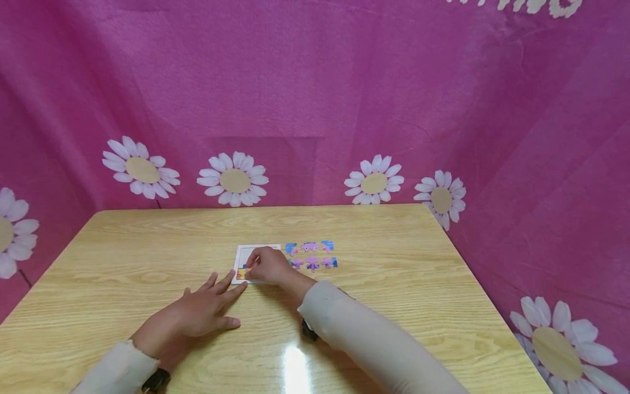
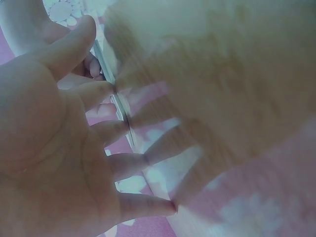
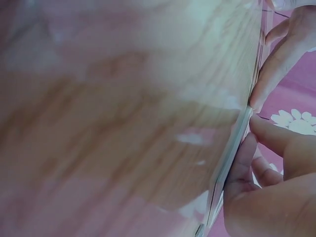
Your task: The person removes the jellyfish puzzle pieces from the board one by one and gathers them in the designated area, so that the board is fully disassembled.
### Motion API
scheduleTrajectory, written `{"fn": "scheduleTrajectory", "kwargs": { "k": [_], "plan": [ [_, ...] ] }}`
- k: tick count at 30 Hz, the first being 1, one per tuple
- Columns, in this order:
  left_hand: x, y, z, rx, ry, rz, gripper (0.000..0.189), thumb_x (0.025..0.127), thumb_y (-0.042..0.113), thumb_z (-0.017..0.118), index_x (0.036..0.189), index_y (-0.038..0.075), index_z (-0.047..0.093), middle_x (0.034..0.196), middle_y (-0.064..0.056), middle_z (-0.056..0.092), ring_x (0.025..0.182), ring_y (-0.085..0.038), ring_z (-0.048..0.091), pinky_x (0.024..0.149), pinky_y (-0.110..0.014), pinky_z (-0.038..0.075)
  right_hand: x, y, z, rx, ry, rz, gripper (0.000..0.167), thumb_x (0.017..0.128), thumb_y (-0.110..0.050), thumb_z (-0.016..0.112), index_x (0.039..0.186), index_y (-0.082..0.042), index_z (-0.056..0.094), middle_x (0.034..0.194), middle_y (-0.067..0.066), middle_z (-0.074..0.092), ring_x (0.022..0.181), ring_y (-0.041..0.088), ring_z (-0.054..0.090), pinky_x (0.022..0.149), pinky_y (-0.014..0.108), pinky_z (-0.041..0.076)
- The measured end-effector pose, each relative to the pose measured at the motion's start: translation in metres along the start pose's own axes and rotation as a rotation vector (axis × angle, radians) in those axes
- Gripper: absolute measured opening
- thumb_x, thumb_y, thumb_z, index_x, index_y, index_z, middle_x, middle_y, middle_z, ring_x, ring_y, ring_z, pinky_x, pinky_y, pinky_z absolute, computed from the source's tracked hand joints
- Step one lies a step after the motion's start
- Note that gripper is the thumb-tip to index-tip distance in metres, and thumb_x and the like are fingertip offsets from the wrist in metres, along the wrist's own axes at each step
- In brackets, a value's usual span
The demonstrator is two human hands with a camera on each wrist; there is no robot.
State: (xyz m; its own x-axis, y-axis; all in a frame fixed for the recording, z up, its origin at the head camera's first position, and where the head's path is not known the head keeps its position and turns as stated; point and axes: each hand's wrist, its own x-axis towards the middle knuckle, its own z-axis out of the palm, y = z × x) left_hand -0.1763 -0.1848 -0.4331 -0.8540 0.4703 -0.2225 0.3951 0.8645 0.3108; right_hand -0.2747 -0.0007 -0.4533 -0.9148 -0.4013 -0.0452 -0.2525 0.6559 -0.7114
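Note:
A small white-framed puzzle tray (image 1: 261,246) lies on the table, with yellow puzzle pieces (image 1: 241,273) in its near left corner. My right hand (image 1: 269,266) reaches over the tray, thumb and forefinger pinched low beside those pieces at a puzzle piece mostly hidden by the fingers. In the right wrist view, the right hand's fingers (image 3: 244,153) are bent close to the tray's edge (image 3: 229,153). My left hand (image 1: 204,309) lies spread on the table, its fingertips at the tray's near left corner. The left wrist view shows this palm (image 2: 54,148) with fingers apart.
Right of the tray, several loose pink and blue puzzle pieces (image 1: 312,264) lie in two rows. The wooden table (image 1: 394,273) meets a pink cloth (image 1: 295,98) with white daisies at its back edge. Light glares on the table's near part.

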Motion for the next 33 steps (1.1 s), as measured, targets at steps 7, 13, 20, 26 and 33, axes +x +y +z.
{"fn": "scheduleTrajectory", "kwargs": {
  "k": [7, 13, 20, 26, 33],
  "plan": [
    [-0.0006, -0.0008, 0.0000, 0.002, 0.005, 0.002, 0.082, 0.093, 0.060, 0.067, 0.160, 0.019, 0.041, 0.169, -0.020, 0.023, 0.149, -0.060, 0.020, 0.091, -0.092, 0.022, 0.0026, -0.0019, 0.0006, -0.065, -0.009, 0.023, 0.017, 0.081, -0.013, 0.088, 0.085, -0.013, 0.071, 0.073, -0.006, 0.061, 0.069, 0.008, 0.052, 0.068, 0.021, 0.043],
    [-0.0011, -0.0001, -0.0011, -0.009, -0.006, -0.002, 0.082, 0.093, 0.060, 0.067, 0.160, 0.020, 0.040, 0.169, -0.020, 0.022, 0.149, -0.060, 0.018, 0.092, -0.093, 0.021, 0.0007, -0.0060, -0.0013, -0.071, -0.030, 0.050, 0.015, 0.084, -0.012, 0.085, 0.085, -0.012, 0.070, 0.069, -0.007, 0.056, 0.068, 0.007, 0.049, 0.066, 0.020, 0.041],
    [-0.0016, 0.0003, -0.0014, -0.013, -0.003, 0.003, 0.082, 0.093, 0.060, 0.067, 0.160, 0.019, 0.040, 0.169, -0.020, 0.022, 0.149, -0.060, 0.018, 0.092, -0.093, 0.020, -0.0013, -0.0075, -0.0016, -0.040, -0.024, 0.047, 0.016, 0.084, -0.009, 0.084, 0.084, -0.012, 0.069, 0.069, -0.007, 0.056, 0.067, 0.007, 0.050, 0.067, 0.021, 0.041],
    [-0.0020, 0.0012, -0.0016, -0.025, -0.013, -0.006, 0.082, 0.094, 0.059, 0.067, 0.161, 0.020, 0.040, 0.170, -0.019, 0.021, 0.150, -0.059, 0.016, 0.093, -0.093, 0.019, 0.0008, -0.0036, -0.0009, -0.004, -0.026, 0.040, 0.016, 0.083, -0.009, 0.085, 0.088, -0.012, 0.070, 0.071, -0.006, 0.056, 0.066, 0.007, 0.050, 0.065, 0.021, 0.040],
    [-0.0012, 0.0006, -0.0005, -0.014, -0.011, -0.008, 0.082, 0.094, 0.059, 0.066, 0.161, 0.020, 0.039, 0.170, -0.019, 0.020, 0.150, -0.058, 0.017, 0.093, -0.092, 0.020, -0.0001, -0.0018, -0.0012, 0.152, -0.010, 0.056, 0.012, 0.084, -0.005, 0.082, 0.086, -0.009, 0.071, 0.071, -0.005, 0.059, 0.066, 0.007, 0.052, 0.064, 0.019, 0.042]
  ]
}}
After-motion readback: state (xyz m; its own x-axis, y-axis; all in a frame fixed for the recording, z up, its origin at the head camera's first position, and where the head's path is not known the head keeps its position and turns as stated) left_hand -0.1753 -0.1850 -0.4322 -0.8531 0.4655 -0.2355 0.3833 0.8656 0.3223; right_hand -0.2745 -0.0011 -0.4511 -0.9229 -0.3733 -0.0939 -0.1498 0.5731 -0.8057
